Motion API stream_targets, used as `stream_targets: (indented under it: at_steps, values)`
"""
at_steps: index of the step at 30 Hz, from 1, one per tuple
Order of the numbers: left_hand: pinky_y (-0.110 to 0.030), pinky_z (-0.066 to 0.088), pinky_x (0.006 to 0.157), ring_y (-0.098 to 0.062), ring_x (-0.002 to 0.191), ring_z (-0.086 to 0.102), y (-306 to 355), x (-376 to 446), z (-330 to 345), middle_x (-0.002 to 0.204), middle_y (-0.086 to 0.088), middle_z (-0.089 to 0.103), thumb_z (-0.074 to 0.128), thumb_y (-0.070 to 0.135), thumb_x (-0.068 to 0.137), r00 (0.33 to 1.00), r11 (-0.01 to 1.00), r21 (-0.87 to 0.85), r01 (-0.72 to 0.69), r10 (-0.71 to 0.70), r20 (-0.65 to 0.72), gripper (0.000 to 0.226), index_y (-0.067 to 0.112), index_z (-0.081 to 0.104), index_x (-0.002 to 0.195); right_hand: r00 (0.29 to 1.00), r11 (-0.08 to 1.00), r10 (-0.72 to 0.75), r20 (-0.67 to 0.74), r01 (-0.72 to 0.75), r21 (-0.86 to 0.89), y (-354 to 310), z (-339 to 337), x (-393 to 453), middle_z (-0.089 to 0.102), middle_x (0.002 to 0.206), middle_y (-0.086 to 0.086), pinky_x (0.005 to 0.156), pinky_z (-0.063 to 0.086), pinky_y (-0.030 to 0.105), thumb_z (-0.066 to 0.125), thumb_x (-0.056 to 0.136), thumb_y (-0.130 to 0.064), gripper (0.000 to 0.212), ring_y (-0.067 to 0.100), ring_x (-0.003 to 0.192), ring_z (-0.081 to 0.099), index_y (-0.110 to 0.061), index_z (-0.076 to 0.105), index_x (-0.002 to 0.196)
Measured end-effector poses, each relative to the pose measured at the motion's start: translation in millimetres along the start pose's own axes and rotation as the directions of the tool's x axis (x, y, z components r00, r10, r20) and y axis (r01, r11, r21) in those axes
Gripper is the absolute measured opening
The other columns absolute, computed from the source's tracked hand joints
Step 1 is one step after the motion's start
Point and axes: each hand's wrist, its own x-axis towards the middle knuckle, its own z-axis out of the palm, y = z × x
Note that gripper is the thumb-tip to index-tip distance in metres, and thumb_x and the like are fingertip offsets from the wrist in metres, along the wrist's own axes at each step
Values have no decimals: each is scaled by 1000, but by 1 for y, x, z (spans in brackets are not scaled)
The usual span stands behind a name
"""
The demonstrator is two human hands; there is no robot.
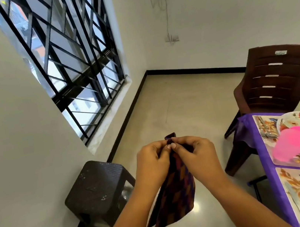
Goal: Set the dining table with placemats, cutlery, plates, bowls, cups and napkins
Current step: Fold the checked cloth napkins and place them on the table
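Hanging in the air above the floor, a dark patterned napkin (174,193) was pinched at its top edge by both hands, left hand (152,161) and right hand (196,155), left of the table (264,154), near a stool (98,189).

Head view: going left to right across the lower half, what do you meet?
Dark stool → left hand → patterned napkin → right hand → purple table edge → pink bowl.

barred window (72,66), brown chair (277,82) — dark stool (98,189)
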Motion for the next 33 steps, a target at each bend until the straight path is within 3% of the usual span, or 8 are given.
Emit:
stream_targets:
  at_steps: [6, 9, 14, 17, 20, 26, 30, 33]
  values:
    - [-32, 57, 89, -4, 95, 69, -12, -12, -11, 98, 8, 75, 67, 10, 88, 992, 999, 38, -1, -4, 123, 25, 20, 72, 110, 991, 998, 47, 121, -52, 38, 14, 0, -20, 71, 97, -9, 78, 53, 14, 53, 89, 5, 35, 2, 93, 67, -22, 71, 102]
    - [-27, 56, 88, -2, 96, 67, -17, -16, -20, 97, 13, 72, 60, 9, 93, 977, 976, 177, -127, 92, 194, 24, 23, 71, 109, 988, 992, -41, 152, 59, -115, 19, -12, -18, 62, 98, -13, 71, 50, 12, 53, 79, 11, 46, -2, 91, 60, -31, 64, 93]
    - [-17, 51, 78, -6, 93, 64, -19, -25, -27, 94, 13, 67, 54, 13, 93, 939, 924, 228, -308, 257, 228, 18, 20, 67, 103, 928, 897, -75, 364, 222, -381, 37, -36, 6, 40, 122, -18, 91, 33, 8, 61, 75, -4, 57, -2, 118, 36, -47, 53, 112]
    - [-26, 54, 81, -8, 92, 66, -21, -25, -31, 92, 13, 69, 55, 16, 91, 952, 938, 191, -289, 261, 159, 17, 19, 68, 101, 889, 744, 63, 454, 261, -615, 49, -37, 19, 29, 142, -10, 111, 26, 33, 66, 77, -25, 41, 15, 135, 17, -41, 57, 114]
    - [-31, 56, 79, -5, 90, 66, -23, -24, -41, 89, 15, 69, 57, 16, 93, 978, 962, 175, -209, 206, 33, 14, 22, 69, 99, 865, 633, 194, 462, 249, -733, 60, -35, 24, 29, 147, -9, 110, 20, 40, 68, 79, -48, 34, 19, 138, 14, -34, 63, 110]
    - [-26, 58, 75, -6, 86, 69, -34, -19, -81, 88, 7, 72, 61, 12, 93, 978, 997, 71, -18, 32, -205, 16, 25, 69, 95, 895, 796, 81, 439, 207, -569, 74, -54, 23, 51, 127, -15, 101, 38, 40, 72, 76, -49, 18, 11, 124, 37, -32, 70, 80]
    - [-13, 53, 68, -3, 84, 69, -33, -18, -97, 88, 2, 72, 59, 6, 93, 970, 999, -45, 23, -33, -241, 15, 17, 69, 97, 950, 968, -30, 310, 105, -229, 58, -61, 29, 65, 112, -12, 89, 49, 27, 71, 74, -37, 23, 5, 105, 60, -19, 77, 87]
    - [-11, 53, 66, -4, 85, 69, -32, -17, -105, 85, 6, 74, 60, 6, 92, 970, 994, -94, 51, -71, -232, 15, 16, 69, 98, 953, 995, -91, 290, 75, 66, 34, -62, 32, 73, 96, -4, 78, 52, 16, 65, 83, -11, 14, 5, 90, 67, -6, 74, 92]
